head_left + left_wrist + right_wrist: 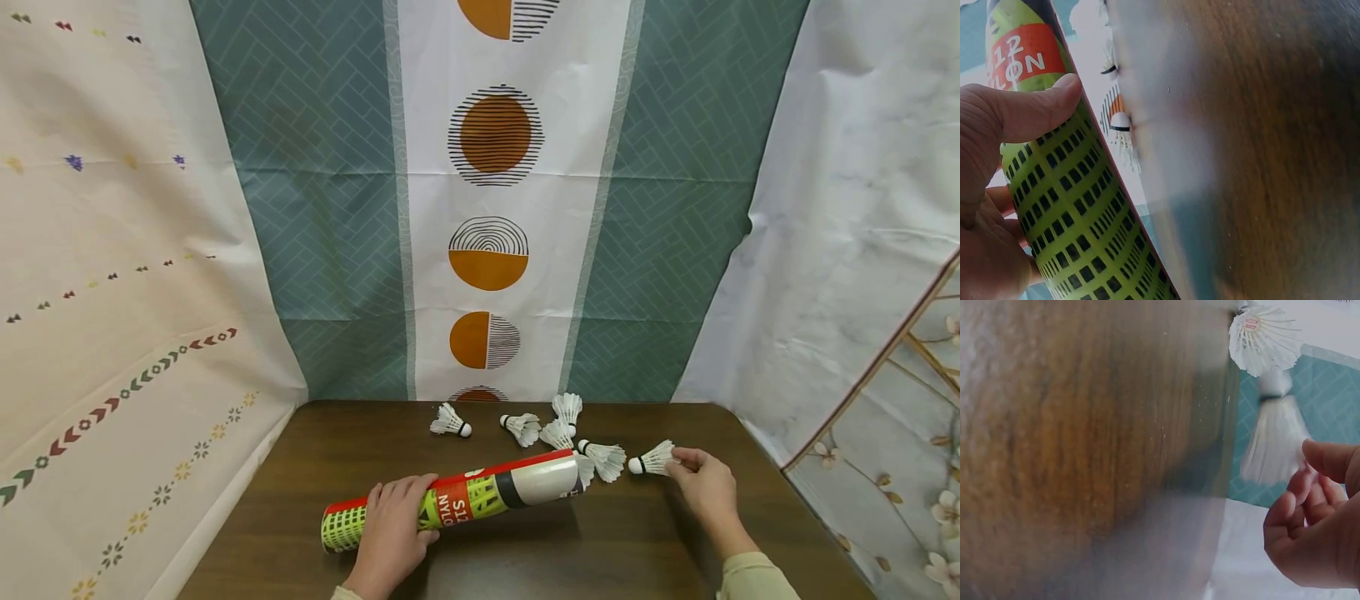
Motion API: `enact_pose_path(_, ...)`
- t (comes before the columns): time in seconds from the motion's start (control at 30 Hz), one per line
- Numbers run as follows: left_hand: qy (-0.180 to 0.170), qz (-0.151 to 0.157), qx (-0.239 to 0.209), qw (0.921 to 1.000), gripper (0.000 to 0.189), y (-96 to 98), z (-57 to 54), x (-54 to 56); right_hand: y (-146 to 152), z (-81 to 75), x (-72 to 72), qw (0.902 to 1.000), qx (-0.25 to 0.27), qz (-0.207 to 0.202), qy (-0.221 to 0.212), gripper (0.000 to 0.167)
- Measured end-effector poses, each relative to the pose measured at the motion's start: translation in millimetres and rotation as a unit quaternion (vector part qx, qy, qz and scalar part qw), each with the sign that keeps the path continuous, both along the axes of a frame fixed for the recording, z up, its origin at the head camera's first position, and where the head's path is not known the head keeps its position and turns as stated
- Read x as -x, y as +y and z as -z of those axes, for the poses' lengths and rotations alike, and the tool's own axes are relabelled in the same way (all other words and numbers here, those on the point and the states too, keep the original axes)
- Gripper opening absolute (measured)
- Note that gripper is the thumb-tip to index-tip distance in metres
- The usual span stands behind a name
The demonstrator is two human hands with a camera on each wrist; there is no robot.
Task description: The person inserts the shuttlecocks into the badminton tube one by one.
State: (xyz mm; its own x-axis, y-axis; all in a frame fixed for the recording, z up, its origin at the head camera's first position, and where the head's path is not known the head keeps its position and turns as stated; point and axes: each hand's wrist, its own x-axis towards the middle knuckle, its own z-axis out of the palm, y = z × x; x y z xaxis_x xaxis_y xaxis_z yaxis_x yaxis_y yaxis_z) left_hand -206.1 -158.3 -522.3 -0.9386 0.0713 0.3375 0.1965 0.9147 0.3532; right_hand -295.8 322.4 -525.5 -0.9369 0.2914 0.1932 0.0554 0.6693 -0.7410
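Observation:
My left hand (pixel 396 527) grips a green, red and white shuttlecock tube (pixel 480 497), its thumb across the near side and its fingers over the top. The tube slants up to the right across the table. In the left wrist view, my thumb lies over the green mesh print of the tube (pixel 1079 206). My right hand (pixel 707 492) pinches a white shuttlecock (pixel 654 460) by the feather edge, its round cork pointing left toward the tube. In the right wrist view, thumb and fingertips meet at the skirt of this shuttlecock (pixel 1275 440).
Several more shuttlecocks lie behind the tube: one at the far left (pixel 450 421), one near the middle (pixel 521 427), and a cluster by the tube's right end, including one (pixel 604 460) nearest my right hand. The dark wooden table (pixel 600 550) ends at hanging patterned cloths (pixel 495 250).

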Motion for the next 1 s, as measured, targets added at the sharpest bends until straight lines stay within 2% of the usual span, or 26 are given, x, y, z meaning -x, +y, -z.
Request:
enact_pose_path(0.2, 0.003, 0.001, 0.001, 1.0, 0.083, 1.3, 0.8, 0.3, 2.1, -3.1, -2.8, 0.9927, 0.112, -0.021, -0.039, 0.05)
enact_pose_path(0.43, 0.0, 0.005, -0.001, 1.0, 0.082, 2.5, -0.2, -0.2, -0.1, -13.0, -6.0, 0.9811, 0.175, -0.038, -0.073, 0.063)
enact_pose_path(0.67, 0.006, 0.008, 0.003, 0.9999, 0.083, 3.8, -0.8, -0.8, -15.2, -20.3, -9.5, 0.963, 0.251, -0.075, -0.066, 0.061)
enact_pose_path(0.9, 0.001, 0.004, 0.001, 1.0, 0.082, 4.9, 0.1, 0.4, -51.6, -35.5, -18.5, 0.9468, 0.288, -0.127, -0.068, 0.053)
enact_pose_path(1.0, 0.007, 0.006, 0.001, 1.0, 0.082, 6.0, -0.4, -0.3, -66.8, -37.4, -23.4, 0.9414, 0.293, -0.151, -0.073, 0.052)
